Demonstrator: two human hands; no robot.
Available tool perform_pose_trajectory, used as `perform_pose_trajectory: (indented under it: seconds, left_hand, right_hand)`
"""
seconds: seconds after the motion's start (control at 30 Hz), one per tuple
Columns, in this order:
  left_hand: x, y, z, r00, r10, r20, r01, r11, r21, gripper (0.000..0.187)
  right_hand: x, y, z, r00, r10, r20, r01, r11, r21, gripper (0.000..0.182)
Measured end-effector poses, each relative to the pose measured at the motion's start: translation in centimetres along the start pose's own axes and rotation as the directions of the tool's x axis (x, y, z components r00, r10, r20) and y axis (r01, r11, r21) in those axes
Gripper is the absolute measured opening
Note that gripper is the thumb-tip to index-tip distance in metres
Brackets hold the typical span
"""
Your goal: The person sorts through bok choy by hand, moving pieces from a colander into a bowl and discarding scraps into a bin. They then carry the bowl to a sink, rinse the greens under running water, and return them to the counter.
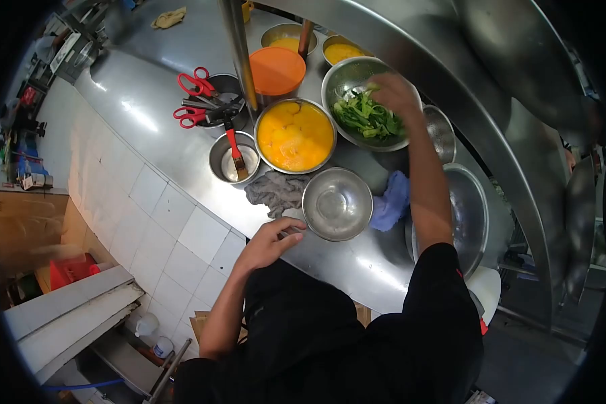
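My right hand (394, 94) reaches over a large metal bowl (330, 75) of cut green leafy vegetables (368, 116); motion smears its fingers, and I cannot tell whether they hold any leaves. Close to the table's front edge, my left hand (271, 245) is open, thumb apart from the fingers. Its fingertips come right up to the rim of a small metal bowl (337, 204) with nothing in it. A crumpled grey cloth (277, 192) lies just beyond that hand. On the small bowl's other side is a bluish-purple cloth (391, 202).
Cracked eggs (295, 137) fill a metal bowl at the centre. Left of it, a pot of red-handled scissors (194, 83) stands behind a small pot with a brush (236, 155). An orange lid (277, 71), a metal post (240, 54) and bowls of yellow liquid (342, 52) are behind.
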State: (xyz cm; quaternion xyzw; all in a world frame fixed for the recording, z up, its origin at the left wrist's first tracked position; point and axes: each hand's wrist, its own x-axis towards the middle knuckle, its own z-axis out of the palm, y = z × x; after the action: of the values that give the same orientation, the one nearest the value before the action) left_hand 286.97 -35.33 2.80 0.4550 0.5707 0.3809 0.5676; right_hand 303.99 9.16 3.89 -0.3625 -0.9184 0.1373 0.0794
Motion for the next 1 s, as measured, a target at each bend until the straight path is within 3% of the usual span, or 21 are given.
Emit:
perform_pose_trajectory:
  seconds: [0.03,0.07,0.13,0.17,0.23,0.3,0.37,0.4,0.47,0.53,0.6,0.67,0.73,0.77,0.83,0.87,0.9,0.97,1.0]
  left_hand:
    - [0.6,0.2,0.2,0.999,0.033,0.0,-0.033,0.999,0.01,0.028]
    - [0.9,0.6,0.3,0.999,0.038,-0.001,-0.038,0.999,0.01,0.028]
    - [1.0,1.2,0.5,0.994,0.105,0.003,-0.105,0.994,0.027,0.028]
    - [1.0,1.1,0.5,0.994,0.108,-0.002,-0.108,0.994,0.024,0.028]
    - [0.5,0.8,0.5,0.995,0.099,0.014,-0.099,0.995,-0.007,0.028]
    - [0.4,0.7,0.1,0.997,0.059,0.055,-0.058,0.998,-0.008,0.028]
    - [0.8,0.5,0.2,0.995,0.026,0.097,-0.025,1.0,-0.01,0.028]
    - [1.3,0.3,0.3,0.989,0.089,0.117,-0.09,0.996,0.009,0.028]
    - [2.0,1.1,0.5,0.979,0.154,0.132,-0.159,0.987,0.027,0.027]
    - [2.3,2.3,0.8,0.961,0.244,0.128,-0.248,0.969,0.015,0.026]
    - [1.9,2.6,0.4,0.964,0.24,0.113,-0.245,0.969,0.031,0.025]
    - [1.6,2.6,0.0,0.967,0.236,0.098,-0.241,0.97,0.038,0.025]
    - [1.1,1.8,-0.8,0.983,0.175,0.051,-0.174,0.984,-0.029,0.024]
    - [1.2,1.9,-1.2,0.982,0.179,0.064,-0.178,0.984,-0.028,0.024]
    - [1.6,2.4,-1.6,0.994,0.074,0.077,-0.075,0.997,0.012,0.024]
    - [2.0,2.7,-1.8,0.991,0.1,0.086,-0.103,0.994,0.031,0.024]
    - [2.3,3.2,-1.8,0.99,0.105,0.093,-0.108,0.994,0.028,0.024]
    - [2.8,4.2,-2.2,0.985,0.138,0.099,-0.142,0.989,0.041,0.023]
    - [3.0,5.0,-2.4,0.986,0.137,0.099,-0.144,0.987,0.069,0.023]
  right_hand:
    - [-0.7,-3.8,0.4,0.995,-0.09,0.047,0.097,0.979,-0.179,0.037]
    - [-1.3,-5.2,0.7,0.995,-0.092,0.045,0.099,0.978,-0.183,0.037]
    - [-2.4,-7.0,1.0,0.961,0.142,0.239,-0.097,0.977,-0.192,0.038]
    - [-2.8,-6.6,0.6,0.961,0.138,0.24,-0.091,0.976,-0.196,0.038]
    - [-4.4,-5.3,-0.6,0.974,0.193,0.118,-0.213,0.959,0.188,0.038]
    - [-5.3,-4.0,-0.5,0.982,0.176,0.061,-0.186,0.944,0.271,0.039]
    - [-5.6,-2.2,0.6,0.987,-0.146,-0.064,0.148,0.989,0.03,0.039]
    - [-5.7,-2.0,1.0,0.988,-0.143,-0.065,0.145,0.989,0.025,0.039]
    - [-5.4,-3.2,1.6,0.984,-0.17,0.055,0.178,0.958,-0.225,0.039]
    - [-4.7,-2.1,2.4,0.977,-0.215,0.007,0.213,0.959,-0.186,0.037]
    - [-4.0,0.4,3.3,0.963,-0.267,-0.043,0.259,0.955,-0.143,0.035]
    - [-4.0,1.8,2.2,0.938,-0.037,-0.344,0.089,0.986,0.138,0.024]
    - [-6.0,-1.3,-3.3,0.972,0.223,-0.07,-0.155,0.84,0.52,0.02]
    - [-6.5,-0.8,-4.7,0.969,0.234,-0.076,-0.162,0.84,0.518,0.02]
    - [-7.9,1.0,-8.0,0.96,0.217,0.176,-0.275,0.632,0.725,0.03]
    - [-10.0,-8.9,-11.4,0.981,0.164,-0.1,-0.037,0.669,0.742,0.03]
    - [-10.0,-7.0,-10.6,0.98,0.169,-0.102,-0.04,0.674,0.738,0.03]
    - [-9.3,-0.5,-7.4,0.925,0.151,-0.348,0.07,0.834,0.547,0.027]
    - [-9.2,1.2,-7.1,0.925,0.148,-0.349,0.072,0.835,0.546,0.027]
